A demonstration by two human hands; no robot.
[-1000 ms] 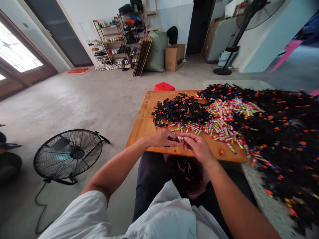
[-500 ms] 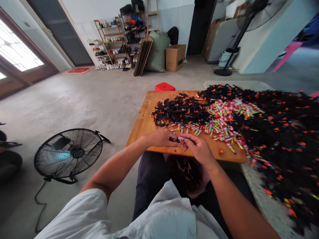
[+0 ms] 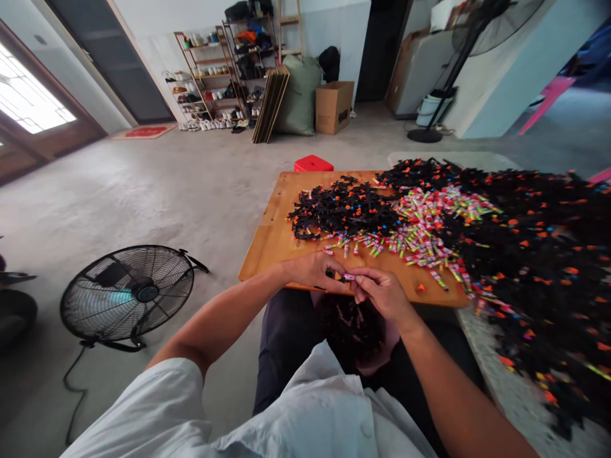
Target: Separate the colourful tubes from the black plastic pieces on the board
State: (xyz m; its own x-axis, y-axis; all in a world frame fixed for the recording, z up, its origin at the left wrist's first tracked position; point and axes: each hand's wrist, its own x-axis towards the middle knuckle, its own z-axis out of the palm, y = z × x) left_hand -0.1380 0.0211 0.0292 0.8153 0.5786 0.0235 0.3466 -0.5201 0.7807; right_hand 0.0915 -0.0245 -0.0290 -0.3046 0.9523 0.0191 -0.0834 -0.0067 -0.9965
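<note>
Over the front edge of the wooden table (image 3: 267, 238), my two hands meet. Closed around a small black plastic piece (image 3: 333, 275), which the fingers partly cover, is my left hand (image 3: 312, 270). My right hand (image 3: 384, 294) pinches a small tube with a colourful wrapper (image 3: 351, 277), its end against or very close to the black piece; I cannot tell whether they are joined. Beyond the hands lie a heap of black plastic pieces with orange and blue bits (image 3: 344, 207) and a pile of similar wrapped tubes (image 3: 424, 219).
A much bigger heap of black pieces (image 3: 539, 254) covers the right side. A loose orange bit (image 3: 421, 288) lies near the front edge. Below the hands is a pinkish container (image 3: 392, 337) with dark contents. A floor fan (image 3: 128, 299) stands left, a red stool (image 3: 314, 163) behind the table.
The tube and my right fingers have shifted slightly right, and more of the tube shows between the hands. The whole view has moved a little. Both hands keep their hold.
</note>
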